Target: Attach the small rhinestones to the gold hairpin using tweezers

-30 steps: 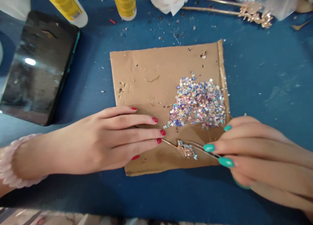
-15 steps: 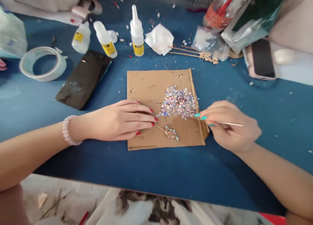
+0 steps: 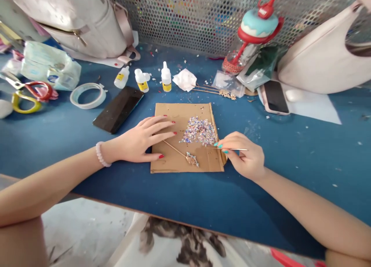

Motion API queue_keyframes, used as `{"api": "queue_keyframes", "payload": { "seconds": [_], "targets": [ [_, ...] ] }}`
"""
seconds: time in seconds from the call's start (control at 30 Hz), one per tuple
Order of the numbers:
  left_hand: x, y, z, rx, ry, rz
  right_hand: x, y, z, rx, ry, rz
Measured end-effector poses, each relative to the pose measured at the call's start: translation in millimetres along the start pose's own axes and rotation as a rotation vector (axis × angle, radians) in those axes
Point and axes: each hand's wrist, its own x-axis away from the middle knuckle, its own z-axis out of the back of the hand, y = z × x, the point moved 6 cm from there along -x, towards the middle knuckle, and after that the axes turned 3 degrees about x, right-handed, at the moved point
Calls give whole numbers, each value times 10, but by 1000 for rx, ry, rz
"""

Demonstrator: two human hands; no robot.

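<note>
Your left hand has splayed wide; your right hand pinches tweezers; hairpin looks partly gem-studded, loose gems remaining.

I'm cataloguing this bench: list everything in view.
table: one, blue, centre
cardboard: one, brown, on table
gem pieces: many, multicoloured, on cardboard
ornamented stick: one, gold, on cardboard
thin tool: one, silvery, cardboard's right edge
bottles: three, white and yellow, behind cardboard
tissue: one, white, beside bottles
other sticks: at least two, gold, beside tissue
smartphone: one, black, left of cardboard
second smartphone: one, pinkish, right
tape roll: one, white, left
scissors: one pair, red and yellow, far left
plastic packet: one, pale, left
backpack: one, pinkish, back left
handbag: one, cream, back right
lidded cup: one, red and blue, back
perforated panel: one, grey, back
left hand: one, red nails, over cardboard
right hand: one, turquoise nails, holding thin tool
</note>
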Motion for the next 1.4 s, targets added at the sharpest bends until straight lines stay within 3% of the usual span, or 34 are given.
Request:
{"api": "queue_keyframes", "payload": {
  "seconds": [0.2,0.47,0.73,0.9,1.13,1.4],
  "targets": [
    [-14,-56,-60,90,-75,53,-20,69,-55,-49,2,-56],
    [-186,-94,-65,121,-59,13,31,175,-66,-125,16,-145],
    [-355,-92,-74,130,-77,-10,19,471,55,-114,30,-203],
    [-414,-11,-38,122,-36,-9,-29,644,77,-47,57,-278],
    [-627,61,22,162,64,-63,-62,709,107,53,142,-373],
    [-787,181,-39,194,161,-75,-58,732,106,76,82,-399]
  ]
}}
